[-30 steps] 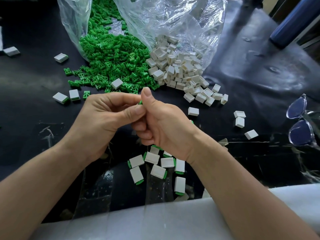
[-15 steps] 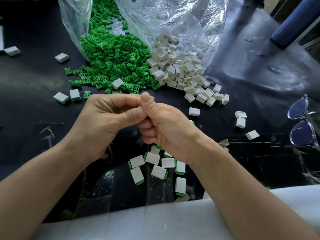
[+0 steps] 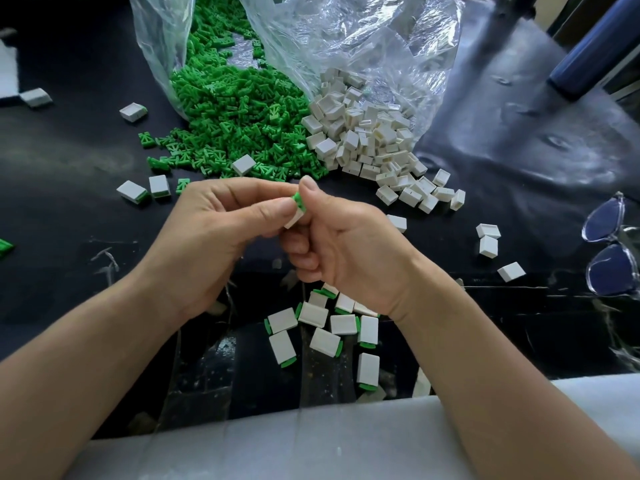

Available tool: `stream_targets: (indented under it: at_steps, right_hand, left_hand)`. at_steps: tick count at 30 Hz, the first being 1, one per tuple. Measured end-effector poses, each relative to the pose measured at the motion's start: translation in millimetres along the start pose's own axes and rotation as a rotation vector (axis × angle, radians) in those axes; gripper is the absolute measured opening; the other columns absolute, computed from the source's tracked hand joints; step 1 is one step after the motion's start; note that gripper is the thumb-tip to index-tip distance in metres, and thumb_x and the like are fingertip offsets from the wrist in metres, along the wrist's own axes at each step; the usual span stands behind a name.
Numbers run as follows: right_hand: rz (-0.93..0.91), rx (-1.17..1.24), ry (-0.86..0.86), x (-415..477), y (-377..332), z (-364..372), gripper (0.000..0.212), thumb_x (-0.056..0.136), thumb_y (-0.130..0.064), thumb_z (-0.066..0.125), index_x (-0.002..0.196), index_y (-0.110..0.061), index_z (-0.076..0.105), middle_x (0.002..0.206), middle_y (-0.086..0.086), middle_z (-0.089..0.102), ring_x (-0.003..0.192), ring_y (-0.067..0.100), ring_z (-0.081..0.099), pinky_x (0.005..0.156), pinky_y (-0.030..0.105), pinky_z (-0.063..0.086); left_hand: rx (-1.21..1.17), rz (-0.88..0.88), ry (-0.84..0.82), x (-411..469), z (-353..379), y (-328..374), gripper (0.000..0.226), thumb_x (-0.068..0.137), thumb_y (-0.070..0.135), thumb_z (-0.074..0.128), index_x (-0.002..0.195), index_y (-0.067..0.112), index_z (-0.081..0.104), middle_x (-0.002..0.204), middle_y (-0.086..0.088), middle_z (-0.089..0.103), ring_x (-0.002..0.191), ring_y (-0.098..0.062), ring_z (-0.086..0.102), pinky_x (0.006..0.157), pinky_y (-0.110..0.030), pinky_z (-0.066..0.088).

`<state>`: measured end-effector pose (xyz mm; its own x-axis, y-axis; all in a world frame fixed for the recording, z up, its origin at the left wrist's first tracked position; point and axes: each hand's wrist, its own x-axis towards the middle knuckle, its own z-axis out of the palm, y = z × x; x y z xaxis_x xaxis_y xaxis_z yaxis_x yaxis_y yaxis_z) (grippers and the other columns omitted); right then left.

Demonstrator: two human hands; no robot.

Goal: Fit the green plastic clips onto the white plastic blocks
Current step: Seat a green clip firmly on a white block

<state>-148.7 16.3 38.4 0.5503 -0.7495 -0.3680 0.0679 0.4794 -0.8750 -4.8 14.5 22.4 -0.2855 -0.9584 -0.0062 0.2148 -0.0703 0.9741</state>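
**Q:** What was the state of each hand?

**A:** The left hand (image 3: 207, 237) had its fingers curled, with thumb and forefinger pinching a white block (image 3: 294, 218). The right hand (image 3: 349, 251) was also curled. Its thumb tip was set against the green clip (image 3: 298, 199) at the block's upper end.

**Q:** Where was that piece located?

**A:** It was between the two hands, raised above the desk (image 3: 69, 150) and apart from the stock.

**Q:** And the remaining parts?

**A:** A clip pile (image 3: 235, 116) and a block pile (image 3: 367, 133) spilled side by side from a clear plastic bag (image 3: 363, 46) at the far side. Finished pieces (image 3: 325, 327), white with green ends, lay on the desk near the right wrist. A pair of glasses (image 3: 609, 251) lay at the right edge.
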Motion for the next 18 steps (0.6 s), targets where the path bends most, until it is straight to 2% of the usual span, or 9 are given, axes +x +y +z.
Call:
stream_targets:
  at_steps: [2,3,8,13,15,18]
  right_hand:
    - [-0.002,-0.047,0.033,-0.5,0.2,1.0,0.039,0.098,-0.041,0.025,0.093,-0.009,0.047,0.061,-0.002,0.034,0.051,0.007,0.029,0.051,0.023,0.021]
    - [-0.001,-0.066,0.050,-0.5,0.5,1.6,0.036,0.097,-0.041,0.027,0.088,-0.012,0.045,0.061,-0.002,0.034,0.051,0.007,0.029,0.051,0.022,0.022]
    - [-0.065,-0.177,0.123,0.1,2.3,-1.6,0.031,0.098,-0.035,0.032,0.084,-0.011,0.045,0.062,-0.001,0.039,0.054,0.009,0.032,0.053,0.023,0.025]
    - [-0.085,-0.219,0.131,1.1,4.6,2.6,0.040,0.098,-0.036,0.031,0.079,-0.007,0.050,0.063,0.000,0.044,0.051,0.008,0.037,0.049,0.022,0.030]
    - [-0.094,-0.182,0.114,0.1,3.6,2.8,0.038,0.098,-0.035,0.032,0.073,-0.012,0.048,0.063,0.000,0.044,0.051,0.008,0.037,0.048,0.021,0.029]
    - [-0.105,-0.075,0.057,-1.9,-0.8,1.4,0.031,0.096,-0.033,0.034,0.080,-0.010,0.049,0.062,-0.001,0.042,0.050,0.006,0.036,0.047,0.019,0.027]
  left_hand:
    - [0.015,-0.015,0.014,0.8,-0.8,0.1,0.019,0.071,0.013,0.061,0.082,0.011,0.076,0.070,-0.009,0.070,0.057,-0.022,0.062,0.061,-0.032,0.053]
    - [0.017,-0.021,0.018,1.0,-1.3,0.0,0.020,0.071,0.012,0.060,0.082,0.010,0.076,0.070,-0.010,0.070,0.057,-0.023,0.062,0.063,-0.034,0.053]
    - [-0.025,-0.042,-0.015,1.2,0.0,0.0,0.021,0.072,0.007,0.056,0.085,-0.002,0.070,0.064,-0.015,0.066,0.058,-0.026,0.062,0.060,-0.030,0.054]
    - [-0.028,-0.025,-0.014,0.1,1.7,0.5,0.021,0.073,0.007,0.057,0.087,-0.002,0.070,0.059,-0.016,0.062,0.051,-0.024,0.058,0.053,-0.028,0.052]
    - [-0.034,-0.025,-0.006,0.1,1.7,0.1,0.022,0.073,0.007,0.057,0.088,-0.001,0.071,0.060,-0.018,0.060,0.052,-0.025,0.057,0.054,-0.030,0.052]
    - [-0.062,-0.019,-0.004,0.3,2.4,0.3,0.025,0.072,0.008,0.057,0.092,-0.001,0.071,0.061,-0.014,0.062,0.055,-0.024,0.057,0.057,-0.032,0.053]
